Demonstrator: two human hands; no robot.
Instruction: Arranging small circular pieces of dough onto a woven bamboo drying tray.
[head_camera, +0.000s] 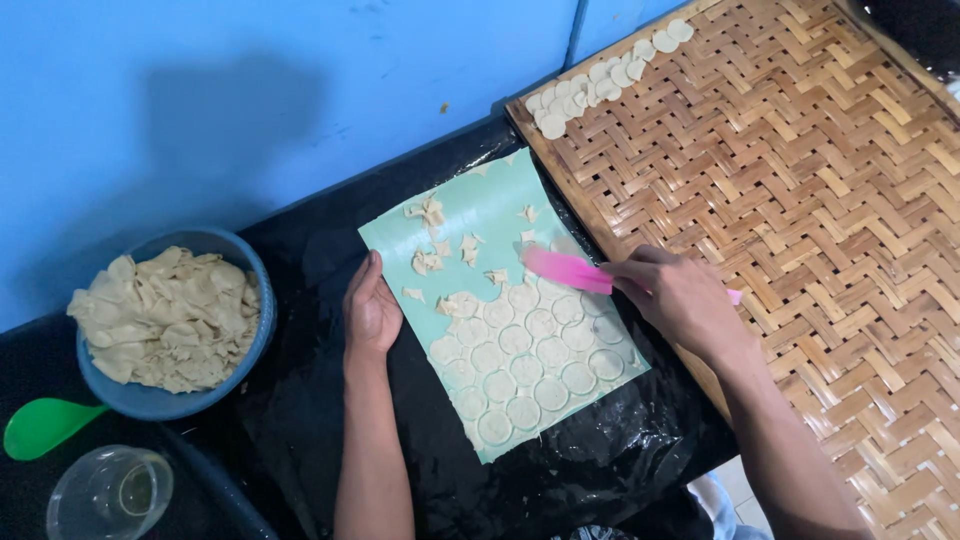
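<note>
A short row of dough rounds (600, 72) is already laid along the far left edge of the big woven tray (800, 200) at the right. Near it, a green sheet (480, 200) is pinned flat by the open left hand (371, 312), its far part reduced to scraps while many rounds (525, 370) remain on the near part. A pink scraper (565, 268), gripped by the right hand (680, 300), is pressed at the far edge of those rounds.

Left hand (371, 308) lies flat, palm down, fingers together pointing up-frame, forearm running straight down out of view. Right hand (680, 298) comes in from lower right, forearm angled, wrist bent, back of hand up, fingers curled closed in a pinch-like grip; fingertips blurred, so exact grip probably thumb against forefinger. Both arms bare.
</note>
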